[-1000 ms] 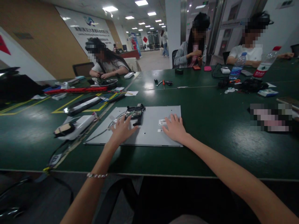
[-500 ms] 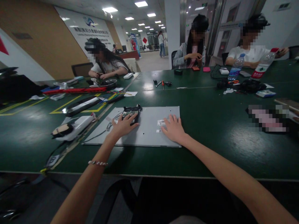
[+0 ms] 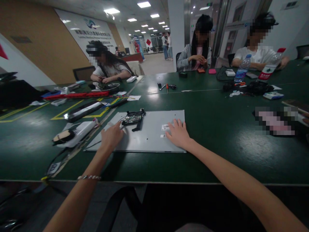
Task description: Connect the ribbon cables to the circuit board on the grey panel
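A flat, pale grey panel [image 3: 154, 143] lies on the green table, with white labels near its right side. My right hand [image 3: 179, 133] rests on that right side, fingers spread flat. On the panel's upper left part sits a bare circuit board in a black frame [image 3: 133, 118], with a black arm sticking out towards me. Just left of the board, my left hand [image 3: 112, 137] is closed, its fingers curled on a thin cable [image 3: 96, 142]. The cable's tail shows on the panel left of the hand; the fingertips are partly hidden.
A white packet with a black and tan item [image 3: 74, 133] lies left of the panel. Beyond it are small tools [image 3: 167, 87]. A phone [image 3: 274, 122], bottles [image 3: 242, 69] and black cables [image 3: 259, 87] are to the right. Several people sit across the table.
My left hand has moved left and towards me, off the circuit board, and its spread fingers have curled in over the cable. The board is now uncovered. My right hand stays in place.
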Tool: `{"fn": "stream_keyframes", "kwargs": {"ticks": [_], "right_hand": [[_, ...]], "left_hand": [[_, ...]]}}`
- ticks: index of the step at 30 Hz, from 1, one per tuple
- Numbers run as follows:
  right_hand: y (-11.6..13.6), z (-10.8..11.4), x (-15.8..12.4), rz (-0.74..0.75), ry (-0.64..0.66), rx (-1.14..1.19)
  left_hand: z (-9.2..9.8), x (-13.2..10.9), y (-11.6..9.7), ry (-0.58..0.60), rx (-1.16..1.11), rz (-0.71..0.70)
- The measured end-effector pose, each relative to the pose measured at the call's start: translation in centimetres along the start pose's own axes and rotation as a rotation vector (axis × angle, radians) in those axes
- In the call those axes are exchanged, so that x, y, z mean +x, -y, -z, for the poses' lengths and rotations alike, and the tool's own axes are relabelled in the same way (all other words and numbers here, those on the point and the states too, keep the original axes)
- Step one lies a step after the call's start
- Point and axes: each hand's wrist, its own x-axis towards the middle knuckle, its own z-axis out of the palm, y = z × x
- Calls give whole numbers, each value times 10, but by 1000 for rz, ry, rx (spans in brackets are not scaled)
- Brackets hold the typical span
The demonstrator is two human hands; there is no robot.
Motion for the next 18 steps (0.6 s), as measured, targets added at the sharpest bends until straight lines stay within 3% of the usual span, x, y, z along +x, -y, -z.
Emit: {"fn": "stream_keyframes", "kwargs": {"ticks": [4,8,11,15,18], "right_hand": [[1,3,-1,-3,19,1],[2,6,-3,4,9,4],[2,9,-3,4,27,10],[3,9,-3,2,36,2],[3,7,-3,-6,18,-9]], "left_hand": [[13,7,7,74,109,7],[17,23,14,10,70,49],[8,32,18,-32,2,70],[-9,30,14,56,-11,48],[-17,24,12,53,-22,41]]}}
